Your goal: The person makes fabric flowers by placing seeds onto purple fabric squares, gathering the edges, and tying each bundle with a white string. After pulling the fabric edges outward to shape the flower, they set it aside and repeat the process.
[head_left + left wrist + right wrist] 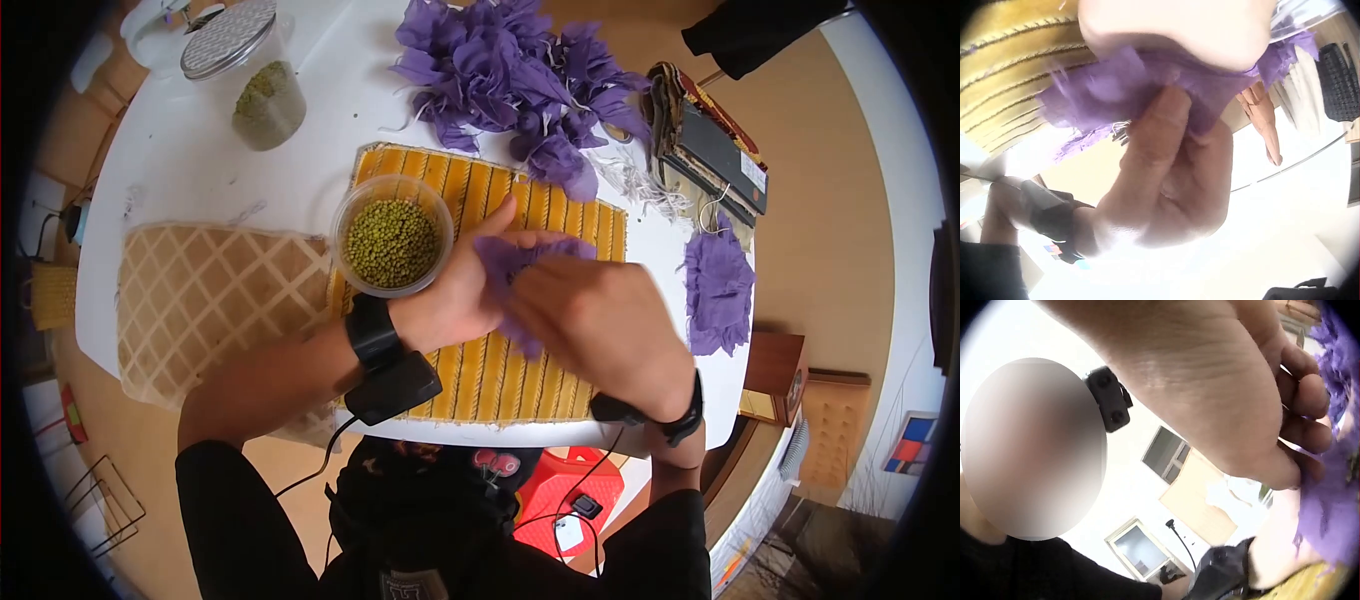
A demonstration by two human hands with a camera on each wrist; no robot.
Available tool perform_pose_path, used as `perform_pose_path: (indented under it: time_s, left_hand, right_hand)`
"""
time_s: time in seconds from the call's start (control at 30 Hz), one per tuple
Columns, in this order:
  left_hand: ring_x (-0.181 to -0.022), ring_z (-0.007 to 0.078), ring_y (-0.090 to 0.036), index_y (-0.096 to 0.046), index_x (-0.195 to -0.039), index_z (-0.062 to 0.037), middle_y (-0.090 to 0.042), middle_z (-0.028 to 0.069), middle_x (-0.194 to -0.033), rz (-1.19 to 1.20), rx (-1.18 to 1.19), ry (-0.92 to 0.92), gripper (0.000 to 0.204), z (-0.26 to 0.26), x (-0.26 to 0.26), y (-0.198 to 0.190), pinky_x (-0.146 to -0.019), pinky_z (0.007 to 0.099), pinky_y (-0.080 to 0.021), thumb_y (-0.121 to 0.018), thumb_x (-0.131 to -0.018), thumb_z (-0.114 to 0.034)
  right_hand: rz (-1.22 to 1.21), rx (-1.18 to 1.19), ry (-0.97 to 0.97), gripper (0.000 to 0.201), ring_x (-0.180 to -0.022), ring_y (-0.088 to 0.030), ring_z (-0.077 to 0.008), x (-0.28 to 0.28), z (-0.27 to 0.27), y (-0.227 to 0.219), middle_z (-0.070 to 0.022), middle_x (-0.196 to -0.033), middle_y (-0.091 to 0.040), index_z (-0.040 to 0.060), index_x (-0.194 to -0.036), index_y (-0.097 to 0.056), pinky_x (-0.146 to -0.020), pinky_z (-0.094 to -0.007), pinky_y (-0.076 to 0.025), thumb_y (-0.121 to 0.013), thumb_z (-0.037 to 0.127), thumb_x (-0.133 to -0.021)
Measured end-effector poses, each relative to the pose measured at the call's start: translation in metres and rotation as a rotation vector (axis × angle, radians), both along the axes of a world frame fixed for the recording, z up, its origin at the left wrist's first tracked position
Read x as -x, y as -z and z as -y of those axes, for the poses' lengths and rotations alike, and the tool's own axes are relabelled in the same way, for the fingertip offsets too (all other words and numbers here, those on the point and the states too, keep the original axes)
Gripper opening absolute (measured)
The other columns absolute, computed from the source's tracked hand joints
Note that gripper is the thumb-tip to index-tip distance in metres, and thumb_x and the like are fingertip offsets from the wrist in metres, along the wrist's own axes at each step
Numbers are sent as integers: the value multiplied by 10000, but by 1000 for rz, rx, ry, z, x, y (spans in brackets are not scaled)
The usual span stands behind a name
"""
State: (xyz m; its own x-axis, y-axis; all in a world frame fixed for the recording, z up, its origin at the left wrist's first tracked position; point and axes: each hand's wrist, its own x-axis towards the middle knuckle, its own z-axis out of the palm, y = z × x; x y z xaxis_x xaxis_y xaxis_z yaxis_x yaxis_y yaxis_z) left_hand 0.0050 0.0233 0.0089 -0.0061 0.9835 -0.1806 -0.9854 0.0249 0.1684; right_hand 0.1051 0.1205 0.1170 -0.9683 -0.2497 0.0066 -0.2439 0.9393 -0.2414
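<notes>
My left hand (452, 308) is palm up over the yellow striped cloth, its thumb sticking out straight. A piece of purple fabric (497, 256) with frayed edges lies across its palm and fingers. From above, my right hand (612, 325) pinches this fabric between thumb and curled fingers, as the left wrist view shows with the purple fabric (1100, 94) bunched at the fingertips. Right beside the left wrist stands a clear plastic tub of green mung beans (390, 243). The left fingers are mostly hidden behind the right hand and the fabric.
Beneath the hands is a yellow striped cloth (470, 385), with a beige lattice-patterned cloth (215, 300) to its left. A lidded jar (268, 105) stands at back left. Purple fabric pieces (510, 80) are heaped behind; a stack of books (710, 150) and flat purple pieces (718, 290) lie right.
</notes>
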Motion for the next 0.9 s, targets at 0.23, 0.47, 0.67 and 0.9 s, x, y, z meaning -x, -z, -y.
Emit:
perform_pose_path:
  time_s: [0.23, 0.47, 0.67, 0.9]
  left_hand:
    - [-1225, 266, -501, -462, -1300, 37, -549, 149, -1280, -40, -53, -108, 626, -5, -4, 3, -1065, 430, -350, -344, -996, -498]
    - [-1178, 224, -547, -505, -1262, -21, -569, 106, -1250, -144, -92, -83, 391, -3, -4, 4, -1038, 407, -398, -479, -984, -295]
    - [-1148, 211, -566, -492, -1281, 2, -568, 102, -1254, -267, 4, -129, 349, -3, -7, 1, -1002, 394, -445, -511, -934, -26]
    - [-1097, 208, -591, -534, -1218, -1, -608, 98, -1168, -280, -31, -123, 293, -3, -9, 13, -984, 385, -456, -519, -925, -4]
  right_hand:
    - [6, 211, 415, 119, -701, -632, -331, -11, -46, 1, -146, -811, -642, 9, -894, -645, -627, -386, -494, -637, 78, -797]
    - [13, 296, 509, 115, -652, -623, -225, -24, -60, 21, -128, -807, -656, -18, -913, -637, -603, -310, -486, -632, 12, -801]
    - [110, 624, 717, 323, -670, -632, -194, -39, -54, 28, -119, -833, -640, -32, -1145, -548, -606, -310, -492, -627, 124, -873]
    - [448, 1073, 703, 600, -635, -572, -99, -41, -49, 39, -89, -883, -626, -62, -1302, -460, -564, -231, -473, -672, 321, -892]
